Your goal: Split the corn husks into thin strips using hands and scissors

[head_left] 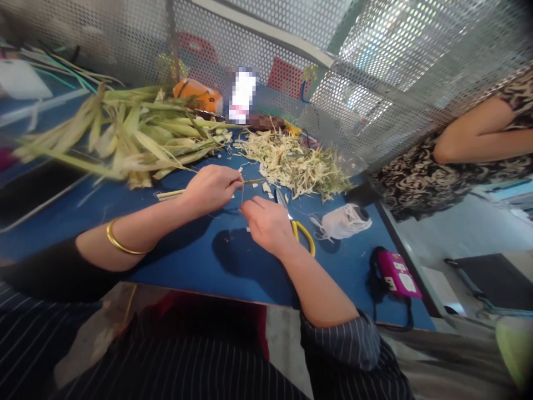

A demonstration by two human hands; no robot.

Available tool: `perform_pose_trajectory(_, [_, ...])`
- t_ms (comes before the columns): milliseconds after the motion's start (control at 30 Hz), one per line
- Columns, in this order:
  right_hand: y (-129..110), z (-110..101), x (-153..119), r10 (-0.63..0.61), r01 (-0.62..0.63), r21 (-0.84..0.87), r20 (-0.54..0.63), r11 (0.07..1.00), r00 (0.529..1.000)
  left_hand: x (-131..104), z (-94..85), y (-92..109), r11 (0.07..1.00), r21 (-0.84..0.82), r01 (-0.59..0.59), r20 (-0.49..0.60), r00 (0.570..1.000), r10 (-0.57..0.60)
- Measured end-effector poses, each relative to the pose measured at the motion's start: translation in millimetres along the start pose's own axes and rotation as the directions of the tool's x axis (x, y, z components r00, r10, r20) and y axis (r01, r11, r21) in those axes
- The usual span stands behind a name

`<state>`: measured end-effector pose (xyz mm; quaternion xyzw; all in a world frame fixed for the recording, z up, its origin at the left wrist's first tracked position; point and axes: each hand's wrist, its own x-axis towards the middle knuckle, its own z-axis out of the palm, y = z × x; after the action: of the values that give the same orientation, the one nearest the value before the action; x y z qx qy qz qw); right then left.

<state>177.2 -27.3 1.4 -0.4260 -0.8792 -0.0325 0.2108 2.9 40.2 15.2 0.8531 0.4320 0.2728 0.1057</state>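
Observation:
My left hand (pixel 214 188) is closed in a pinch on a thin tan stalk (pixel 255 181), which sticks out to the right of its fingertips. Just below and to the right, my right hand (pixel 268 223) has its fingers pressed together on a fine thread (pixel 242 194) that runs up towards my left hand. Scissors with yellow handles (pixel 306 236) lie beside my right hand, partly hidden by it. Pale sticks (pixel 170 194) show behind my left hand. A spool of white thread (pixel 345 222) lies on its side to the right.
Long green husks (pixel 137 133) are heaped at the left of the blue table (pixel 187 261), shredded pieces (pixel 295 164) at the centre back. A lit phone (pixel 242 97) stands by an orange object (pixel 199 95). A magenta pouch (pixel 400 274) lies right; a person's arm (pixel 474 130) shows beyond.

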Motion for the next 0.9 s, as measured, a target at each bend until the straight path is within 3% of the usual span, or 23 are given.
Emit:
perform_pose_trajectory(100, [2.3,-3.9,0.4,-0.066,0.067,-0.030,0.029,0.997,0.997,-2.2,3.3,1.4,0.983,0.173,-0.064,0.084,0.995,0.050])
perform_pose_trajectory(200, [11.6,-9.2,0.9,0.041,-0.032,0.129,-0.065,0.991,0.997,-4.8,2.1,5.7,0.930,0.250,-0.268,0.279,0.940,0.196])
perform_pose_trajectory(267, [22.4,-10.9,1.6,0.179,-0.131,0.302,-0.138,0.944,0.974,-5.9,-1.5,8.9,0.905,0.143,-0.400,0.386,0.865,0.321])
perform_pose_trajectory(333, [35.1,-8.1,2.5,0.307,-0.216,0.452,-0.137,0.865,0.942,-6.1,-6.5,11.3,0.898,-0.066,-0.435,0.385,0.819,0.426])
perform_pose_trajectory(367, [40.9,-4.7,3.0,0.363,-0.264,0.514,-0.100,0.816,0.927,-5.7,-9.0,12.0,0.893,-0.175,-0.414,0.344,0.824,0.450])
perform_pose_trajectory(433, [49.0,4.1,4.1,0.460,-0.365,0.602,-0.004,0.710,0.888,-4.4,-13.1,12.5,0.896,-0.297,-0.330,0.240,0.882,0.405])
perform_pose_trajectory(500, [49.5,12.0,5.0,0.520,-0.429,0.636,0.051,0.642,0.853,-2.4,-14.7,11.5,0.936,-0.288,-0.203,0.142,0.958,0.251])
perform_pose_trajectory(567, [42.1,15.0,5.1,0.508,-0.442,0.618,0.079,0.650,0.858,-0.4,-13.9,9.1,0.965,-0.253,-0.066,0.057,0.995,0.083])
perform_pose_trajectory(667, [23.0,10.1,2.9,0.360,-0.337,0.473,0.044,0.814,0.932,2.0,-10.7,4.3,0.975,-0.217,0.042,-0.023,0.999,-0.048])
perform_pose_trajectory(767, [7.8,2.2,0.1,0.154,-0.127,0.287,-0.075,0.950,0.985,2.9,-8.3,1.2,0.978,-0.195,0.068,-0.012,0.997,-0.072])
perform_pose_trajectory(833, [3.4,-0.7,-0.2,0.080,-0.022,0.320,-0.171,0.947,0.982,2.8,-7.1,0.8,0.980,-0.188,0.071,0.033,0.997,-0.065])
perform_pose_trajectory(900, [2.4,-1.1,1.0,0.070,0.029,0.473,-0.190,0.881,0.979,2.8,-5.6,1.0,0.981,-0.180,0.069,0.070,0.996,-0.057])
